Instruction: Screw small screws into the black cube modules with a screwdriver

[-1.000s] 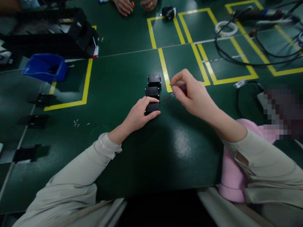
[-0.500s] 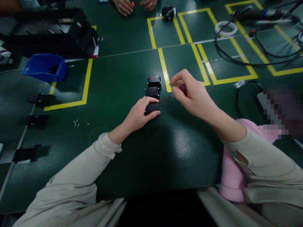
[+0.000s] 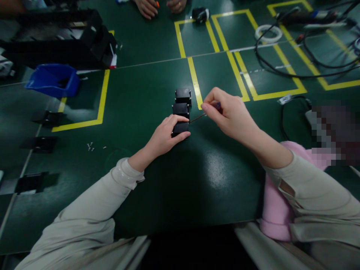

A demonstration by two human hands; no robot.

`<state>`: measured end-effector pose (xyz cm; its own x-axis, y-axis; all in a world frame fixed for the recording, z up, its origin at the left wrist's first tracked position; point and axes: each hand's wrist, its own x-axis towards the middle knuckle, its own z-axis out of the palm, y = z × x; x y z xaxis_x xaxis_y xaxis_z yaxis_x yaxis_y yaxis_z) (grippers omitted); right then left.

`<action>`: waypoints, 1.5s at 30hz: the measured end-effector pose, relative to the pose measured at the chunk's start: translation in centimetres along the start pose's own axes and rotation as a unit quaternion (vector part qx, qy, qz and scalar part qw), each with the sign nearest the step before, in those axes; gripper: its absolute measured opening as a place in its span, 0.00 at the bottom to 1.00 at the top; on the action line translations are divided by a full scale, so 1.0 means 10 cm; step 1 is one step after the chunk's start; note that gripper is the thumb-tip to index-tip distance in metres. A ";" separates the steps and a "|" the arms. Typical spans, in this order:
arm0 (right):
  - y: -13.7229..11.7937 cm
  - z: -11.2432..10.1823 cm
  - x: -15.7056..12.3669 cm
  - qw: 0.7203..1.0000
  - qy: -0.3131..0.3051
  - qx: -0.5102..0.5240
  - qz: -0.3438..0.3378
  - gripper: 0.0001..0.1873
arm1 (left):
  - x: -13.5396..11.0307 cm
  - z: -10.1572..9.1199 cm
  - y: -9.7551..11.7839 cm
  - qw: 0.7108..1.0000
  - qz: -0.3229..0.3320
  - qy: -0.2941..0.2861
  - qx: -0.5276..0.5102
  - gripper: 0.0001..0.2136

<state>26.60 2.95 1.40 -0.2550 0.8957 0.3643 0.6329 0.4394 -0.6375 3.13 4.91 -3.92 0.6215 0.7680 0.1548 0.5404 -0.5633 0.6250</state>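
Three small black blocks stand in a row on the green table. My left hand (image 3: 165, 135) grips the nearest black block (image 3: 180, 128), fingers wrapped over its top and side. My right hand (image 3: 228, 116) pinches a thin screwdriver (image 3: 201, 116) with a purple handle, and its metal tip meets the right side of that nearest block. The middle block (image 3: 180, 108) and the far block (image 3: 183, 95) sit just beyond, untouched.
A blue bin (image 3: 53, 79) and black fixtures (image 3: 67, 41) stand at the far left. Flat black parts (image 3: 42, 144) line the left edge, with tiny screws (image 3: 90, 146) nearby. Cables (image 3: 292, 56) and a white tape roll (image 3: 269, 33) lie far right. Another person's hands (image 3: 160, 6) rest at the far edge.
My right hand's fingers have lowered and closed tighter around the screwdriver handle. The left hand and the blocks have stayed put.
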 end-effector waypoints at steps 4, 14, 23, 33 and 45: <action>0.00 0.01 0.00 1.000 -0.004 0.014 0.012 0.06 | 0.00 0.00 0.00 1.000 -0.007 -0.004 0.000 0.19; -0.01 0.00 0.00 1.000 -0.004 0.004 0.009 0.05 | -0.01 -0.01 0.01 1.000 -0.008 -0.006 -0.002 0.19; -0.02 -0.01 0.00 1.000 -0.003 -0.004 0.011 0.06 | 0.00 -0.01 0.02 1.000 -0.014 -0.007 -0.002 0.20; 0.00 0.00 0.00 1.000 0.005 -0.006 -0.001 0.04 | 0.00 -0.01 0.01 1.000 -0.008 -0.005 0.000 0.20; 0.00 0.00 0.00 1.000 -0.003 -0.003 0.008 0.05 | -0.01 -0.01 0.00 1.000 -0.006 -0.004 0.000 0.19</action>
<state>26.64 2.96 1.41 -0.2490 0.9027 0.3510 0.6415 0.4252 -0.6385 3.06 4.89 -3.81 0.6193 0.7725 0.1404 0.5484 -0.5535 0.6268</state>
